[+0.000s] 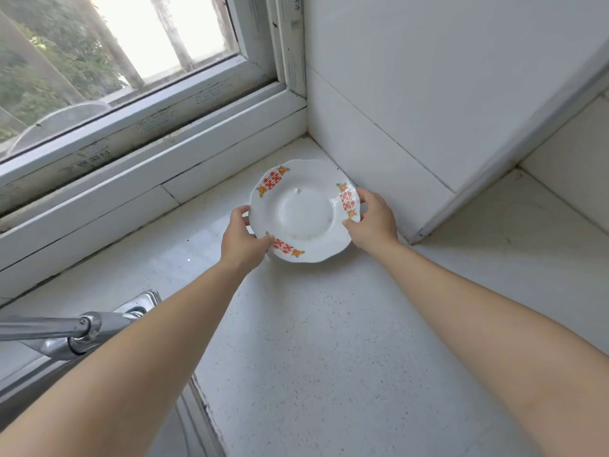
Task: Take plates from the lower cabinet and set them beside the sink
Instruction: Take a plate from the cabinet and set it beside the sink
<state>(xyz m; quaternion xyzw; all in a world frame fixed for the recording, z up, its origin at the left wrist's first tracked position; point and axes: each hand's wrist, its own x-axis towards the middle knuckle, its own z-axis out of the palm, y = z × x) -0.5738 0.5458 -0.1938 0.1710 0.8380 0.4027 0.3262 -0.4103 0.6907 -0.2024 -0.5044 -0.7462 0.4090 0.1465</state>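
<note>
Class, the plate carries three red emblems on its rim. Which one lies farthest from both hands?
The red emblem on the rim's far left, toward the window; the other two sit right beside the fingers.

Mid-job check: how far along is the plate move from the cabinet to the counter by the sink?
Done: one white plate with red motifs is out of the cabinet and over the counter, right of the faucet. In hand: left hand and right hand grip its opposite rims near the wall corner; whether it touches down is unclear. Left: release it; no other plates are visible on the counter.
</note>
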